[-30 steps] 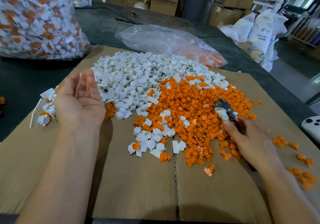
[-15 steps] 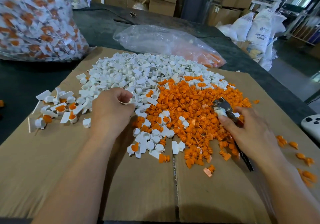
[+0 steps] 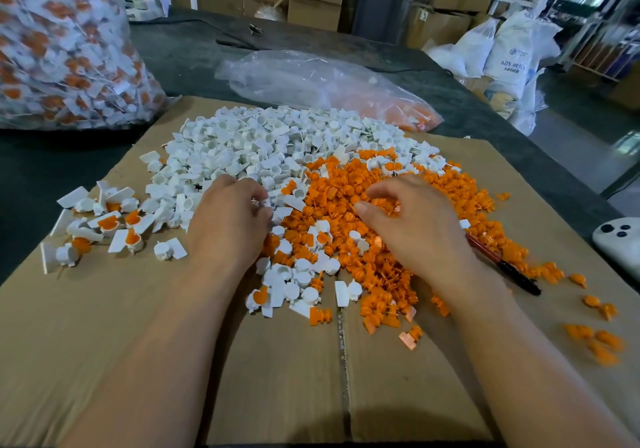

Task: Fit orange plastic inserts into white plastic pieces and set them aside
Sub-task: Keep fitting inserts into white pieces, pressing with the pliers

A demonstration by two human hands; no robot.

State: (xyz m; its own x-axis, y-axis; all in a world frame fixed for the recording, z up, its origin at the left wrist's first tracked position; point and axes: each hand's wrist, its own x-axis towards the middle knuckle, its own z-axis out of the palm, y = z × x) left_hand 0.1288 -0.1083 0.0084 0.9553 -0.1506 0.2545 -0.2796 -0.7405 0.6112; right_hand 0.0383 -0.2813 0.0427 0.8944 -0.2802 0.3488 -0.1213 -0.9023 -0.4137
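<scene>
Your left hand [image 3: 228, 226] lies at the near edge of the white pieces [image 3: 263, 142], fingers curled down among them. The tips are hidden, so I cannot tell whether they hold a piece. Your right hand [image 3: 412, 226] is over the orange inserts [image 3: 346, 184], thumb and bent forefinger a narrow gap apart, touching the heap. Fitted pieces [image 3: 104, 222] lie apart at your left on the cardboard [image 3: 104, 343]. A red-and-black tool [image 3: 509, 267] lies just beside your right wrist. Behind, on the dark table [image 3: 52, 163], are 2 clear bags: a full bag [image 3: 69, 49] at the left and a flat bag [image 3: 311, 80] in the middle.
</scene>
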